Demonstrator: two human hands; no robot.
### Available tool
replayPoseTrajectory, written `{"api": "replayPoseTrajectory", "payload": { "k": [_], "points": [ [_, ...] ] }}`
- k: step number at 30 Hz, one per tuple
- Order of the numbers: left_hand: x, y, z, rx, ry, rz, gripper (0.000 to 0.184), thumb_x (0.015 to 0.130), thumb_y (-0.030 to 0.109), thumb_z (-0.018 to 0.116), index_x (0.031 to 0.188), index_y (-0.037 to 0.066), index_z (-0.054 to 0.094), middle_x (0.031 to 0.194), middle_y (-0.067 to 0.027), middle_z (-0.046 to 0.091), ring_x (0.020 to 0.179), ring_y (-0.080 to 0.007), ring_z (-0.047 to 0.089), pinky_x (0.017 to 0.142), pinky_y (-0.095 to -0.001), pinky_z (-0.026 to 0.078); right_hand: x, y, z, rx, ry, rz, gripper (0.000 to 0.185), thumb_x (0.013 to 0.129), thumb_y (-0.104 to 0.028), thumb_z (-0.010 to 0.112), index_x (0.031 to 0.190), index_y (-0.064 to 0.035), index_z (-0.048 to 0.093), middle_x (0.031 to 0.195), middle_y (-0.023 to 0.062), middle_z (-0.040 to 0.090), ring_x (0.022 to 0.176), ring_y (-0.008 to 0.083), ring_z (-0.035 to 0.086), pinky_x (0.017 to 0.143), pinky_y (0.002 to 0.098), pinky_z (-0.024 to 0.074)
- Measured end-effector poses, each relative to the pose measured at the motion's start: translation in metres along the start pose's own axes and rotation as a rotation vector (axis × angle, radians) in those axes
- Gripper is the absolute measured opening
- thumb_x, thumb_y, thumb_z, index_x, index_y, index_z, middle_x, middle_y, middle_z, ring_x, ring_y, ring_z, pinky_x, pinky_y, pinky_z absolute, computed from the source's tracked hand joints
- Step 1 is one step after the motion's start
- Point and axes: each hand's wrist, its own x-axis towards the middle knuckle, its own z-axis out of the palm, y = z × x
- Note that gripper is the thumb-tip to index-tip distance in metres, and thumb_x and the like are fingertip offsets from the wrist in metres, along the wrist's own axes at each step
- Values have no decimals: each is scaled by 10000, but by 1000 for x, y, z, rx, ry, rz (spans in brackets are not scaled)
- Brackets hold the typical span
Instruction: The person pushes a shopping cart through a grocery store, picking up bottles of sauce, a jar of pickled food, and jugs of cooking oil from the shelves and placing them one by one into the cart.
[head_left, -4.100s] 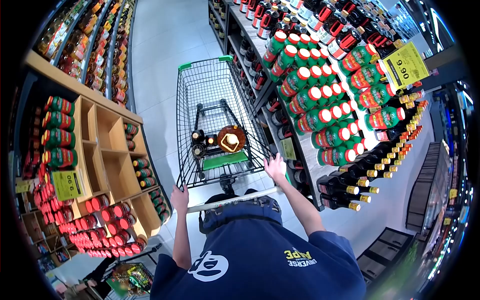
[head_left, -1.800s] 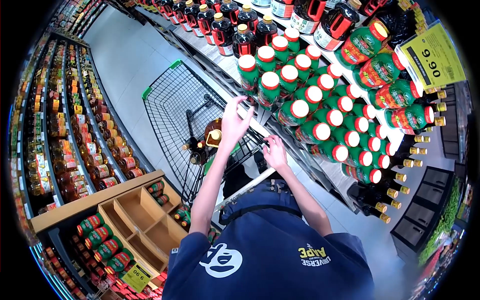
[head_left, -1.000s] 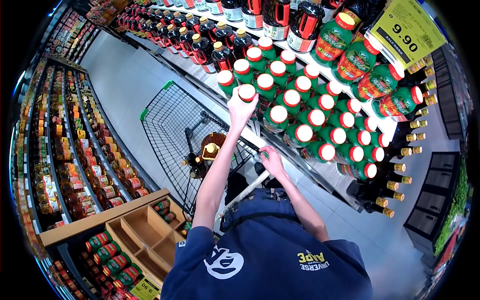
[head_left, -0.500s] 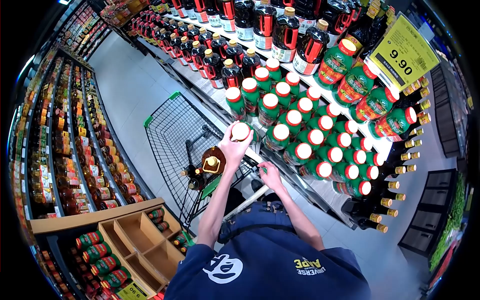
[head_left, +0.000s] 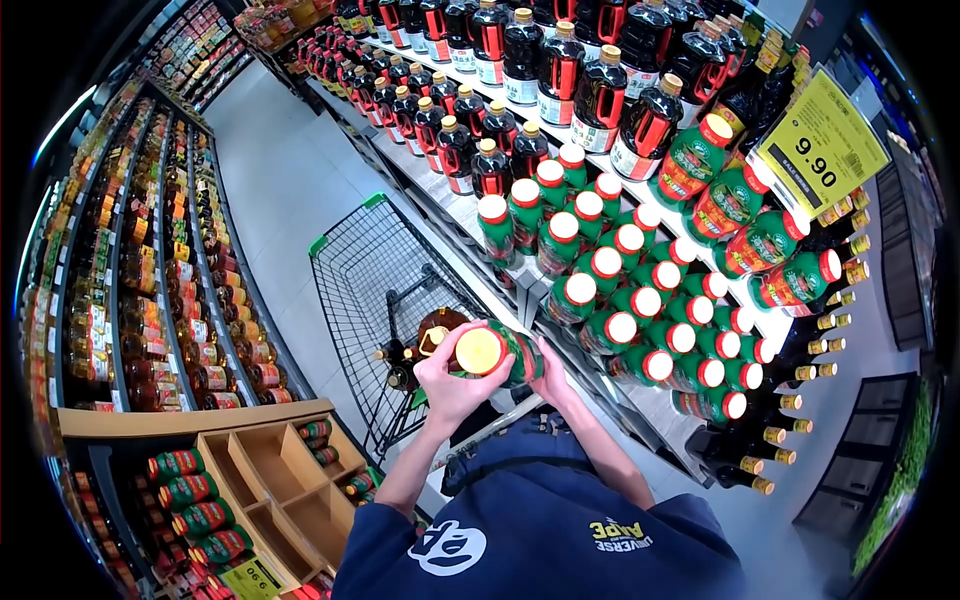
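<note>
A green-labelled jar (head_left: 522, 358) with a red-rimmed, pale yellow lid is in front of my chest, lid tilted up toward me. My left hand (head_left: 448, 388) is closed around its lid end, thumb and fingers on either side. At the other end my right hand (head_left: 552, 376) grips the jar's base, its fingers partly hidden behind it. Just beyond my left hand, a large brown bottle (head_left: 437, 320) and smaller dark bottles (head_left: 399, 376) sit in the shopping cart (head_left: 345, 250). Rows of matching green jars (head_left: 607, 265) stand on the shelf to the right.
Dark sauce bottles with red handles (head_left: 600, 100) line the shelf behind the jars. A yellow price sign (head_left: 820, 145) reads 9.90. Oil shelves (head_left: 140, 290) run along the left, with a wooden divided bin (head_left: 275, 465) nearer me. Tiled floor (head_left: 265, 165) lies between.
My left hand has brought the jar from the shelf's edge down toward me. My right hand has left the cart handle area and closed on the jar's base.
</note>
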Motion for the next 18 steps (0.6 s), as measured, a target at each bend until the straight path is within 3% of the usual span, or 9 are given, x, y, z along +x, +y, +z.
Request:
{"api": "replayPoseTrajectory", "payload": {
  "k": [2, 3, 6, 10, 11, 14, 15, 18],
  "points": [
    [-5, 11, -1, 33, -24, -8, 487, 614, 53, 814, 1038, -74, 613, 979, -131, 673, 896, -163, 650, 842, -298, 519, -13, -14, 18, -16, -108, -36, 553, 967, -447, 365, 1309, -19, 441, 1332, 111, 486, 1224, 217, 471, 1029, 373, 371],
    [-9, 14, -1, 34, -26, -14, 492, 610, 58, 816, 1036, -79, 612, 975, -133, 675, 899, -164, 649, 845, -300, 517, -14, -14, 20, 22, -124, -53, 460, 958, -356, 400, 1304, -55, 438, 1311, 115, 493, 1168, 247, 514, 978, 380, 421],
    [-19, 21, 2, 10, -23, -29, 488, 614, 64, 815, 1033, -79, 611, 979, -134, 676, 889, -159, 651, 844, -294, 515, -16, -14, 12, 125, -150, 80, 453, 933, -344, 441, 1287, -62, 446, 1294, 121, 504, 1168, 252, 512, 992, 384, 415],
    [-23, 22, 1, 66, 24, -38, 467, 628, 69, 804, 1031, -67, 613, 951, -124, 682, 874, -159, 658, 827, -286, 519, -38, -16, 11, 133, -42, 165, 447, 906, -331, 473, 1265, -64, 455, 1286, 127, 509, 1156, 260, 518, 995, 399, 409],
    [-22, 23, 1, 39, 56, -70, 448, 635, 64, 796, 1026, -61, 617, 927, -113, 684, 853, -156, 660, 815, -283, 522, -42, -12, 12, 166, 40, 173, 460, 899, -337, 478, 1279, -80, 440, 1259, 132, 525, 1085, 272, 561, 875, 426, 483],
    [-24, 14, 0, -69, 136, -130, 397, 654, 82, 806, 983, -53, 629, 878, -94, 683, 793, -139, 659, 766, -270, 530, -58, -16, -2, 108, -38, 270, 473, 898, -350, 471, 1300, -107, 416, 1211, 139, 548, 969, 283, 604, 698, 438, 525],
    [-26, 13, 0, -133, 141, -159, 381, 674, 63, 789, 991, -63, 619, 918, -105, 676, 820, -146, 649, 785, -271, 522, -61, -16, 1, 100, -13, 230, 470, 895, -362, 461, 1296, -122, 411, 1168, 138, 563, 858, 279, 622, 564, 416, 512],
    [-32, 3, -3, -304, 132, -278, 391, 742, -1, 708, 1091, -72, 548, 1049, -140, 641, 960, -162, 614, 884, -290, 477, -72, -24, -1, 47, -54, 161, 443, 886, -350, 455, 1264, -121, 426, 1133, 124, 567, 830, 256, 624, 521, 391, 522]
  ]
}}
